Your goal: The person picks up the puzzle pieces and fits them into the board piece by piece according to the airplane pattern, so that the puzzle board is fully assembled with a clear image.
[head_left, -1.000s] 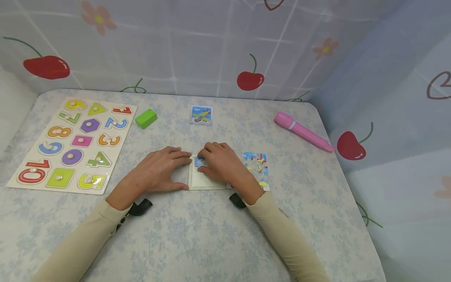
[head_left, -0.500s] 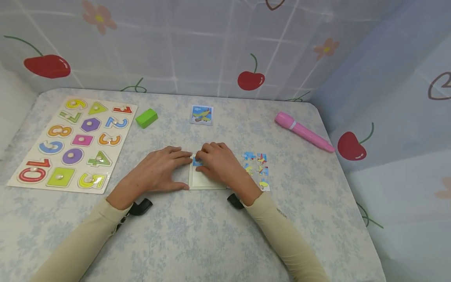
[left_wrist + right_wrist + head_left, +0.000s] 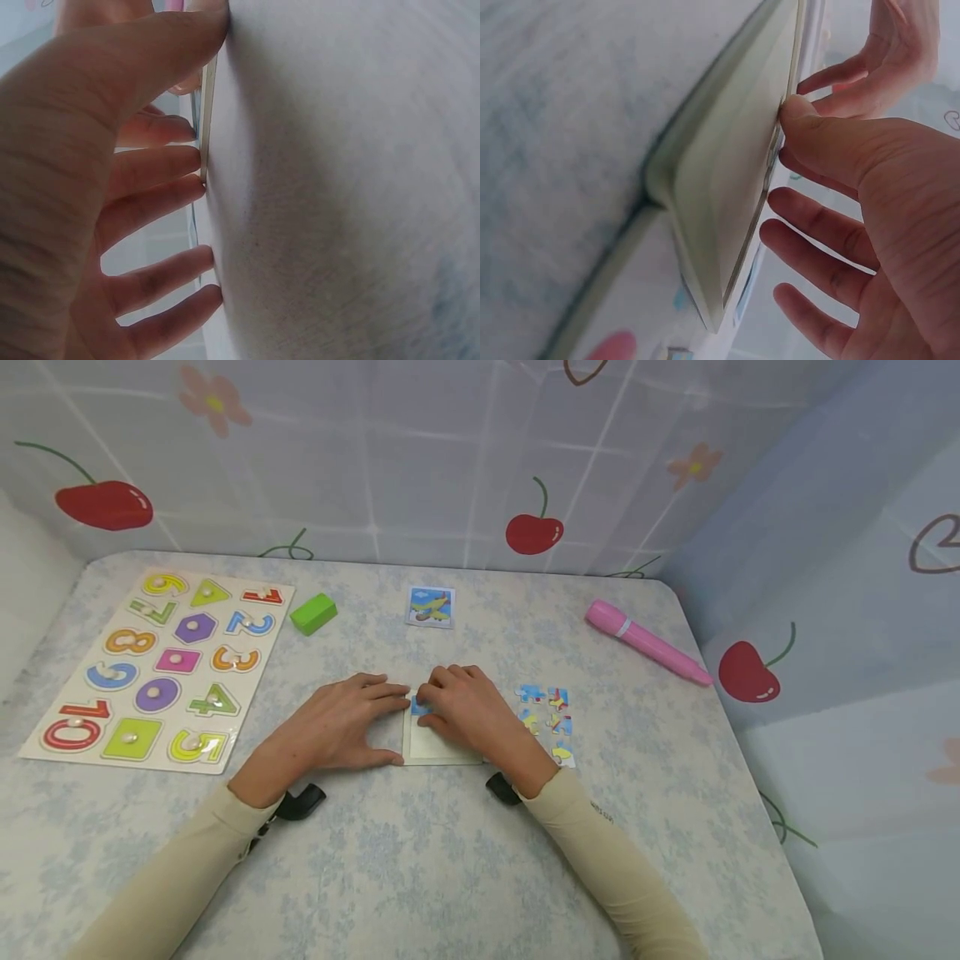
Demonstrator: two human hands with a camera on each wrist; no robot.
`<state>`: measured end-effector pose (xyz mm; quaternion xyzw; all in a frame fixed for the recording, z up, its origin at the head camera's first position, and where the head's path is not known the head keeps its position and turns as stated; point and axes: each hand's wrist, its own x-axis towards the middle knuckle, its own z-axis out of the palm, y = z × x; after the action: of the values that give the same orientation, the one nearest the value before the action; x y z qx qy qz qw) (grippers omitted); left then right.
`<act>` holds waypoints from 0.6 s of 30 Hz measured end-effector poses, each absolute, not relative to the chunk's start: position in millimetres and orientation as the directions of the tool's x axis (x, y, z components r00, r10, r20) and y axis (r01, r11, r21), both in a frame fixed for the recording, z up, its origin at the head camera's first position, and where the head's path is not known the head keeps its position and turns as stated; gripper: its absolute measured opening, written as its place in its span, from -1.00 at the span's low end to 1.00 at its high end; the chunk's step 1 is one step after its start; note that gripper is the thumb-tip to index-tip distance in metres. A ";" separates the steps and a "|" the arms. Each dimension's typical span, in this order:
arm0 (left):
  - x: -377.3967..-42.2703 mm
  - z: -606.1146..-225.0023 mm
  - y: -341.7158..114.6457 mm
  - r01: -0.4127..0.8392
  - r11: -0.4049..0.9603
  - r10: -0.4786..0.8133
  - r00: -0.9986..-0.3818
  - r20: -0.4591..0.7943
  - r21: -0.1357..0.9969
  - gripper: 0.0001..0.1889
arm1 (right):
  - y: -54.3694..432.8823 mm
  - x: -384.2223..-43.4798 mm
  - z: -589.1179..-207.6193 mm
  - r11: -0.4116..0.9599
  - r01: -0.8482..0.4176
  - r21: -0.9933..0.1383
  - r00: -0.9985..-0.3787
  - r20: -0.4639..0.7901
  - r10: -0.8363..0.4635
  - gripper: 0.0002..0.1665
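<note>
A pale square puzzle tray (image 3: 441,748) lies on the table in front of the person. My left hand (image 3: 341,722) rests along its left side, fingers extended to the upper corner and thumb at the lower one. In the left wrist view, the fingertips touch the tray's thin edge (image 3: 208,112). Over the tray, my right hand (image 3: 468,710) pinches a blue jigsaw piece (image 3: 418,708) at the upper left corner, partly covered by the fingers. The right wrist view shows the thumb and index finger close together at the tray's far side (image 3: 735,165).
Several loose jigsaw pieces (image 3: 560,724) lie right of the tray. Behind it is an airplane picture card (image 3: 431,607). A number-and-shape board (image 3: 157,670) and green block (image 3: 313,613) are at left; a pink pen-shaped object (image 3: 648,643) is at right.
My right hand has shifted slightly left with the blue jigsaw piece, toward the tray's upper left corner, then stayed there. The left hand has kept its place.
</note>
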<state>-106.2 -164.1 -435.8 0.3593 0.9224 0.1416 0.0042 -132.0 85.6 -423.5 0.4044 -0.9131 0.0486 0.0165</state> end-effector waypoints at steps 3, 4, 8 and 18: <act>-105.8 -436.0 -164.3 0.659 0.704 0.662 -0.744 0.092 0.266 -0.10 | 87.6 -132.8 -423.2 0.670 -0.739 -0.065 -0.673 0.060 -0.737 -0.66; -105.7 -436.1 -164.4 0.657 0.705 0.660 -0.746 0.091 0.267 -0.10 | 88.9 -133.2 -422.9 0.672 -0.738 -0.065 -0.675 0.058 -0.735 -0.65; -105.1 -436.7 -164.4 0.652 0.707 0.656 -0.750 0.090 0.274 -0.10 | 96.8 -135.7 -421.4 0.693 -0.717 -0.077 -0.697 0.053 -0.715 -0.65; -104.5 -437.1 -164.2 0.662 0.696 0.667 -0.740 0.089 0.278 -0.15 | 134.7 -144.1 -409.9 0.770 -0.606 -0.200 -0.793 0.066 -0.606 -0.63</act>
<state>-104.5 -164.2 -437.1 0.3608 0.9209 0.1472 0.0095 -144.1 134.7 -409.9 0.3220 -0.9408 0.1060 -0.0010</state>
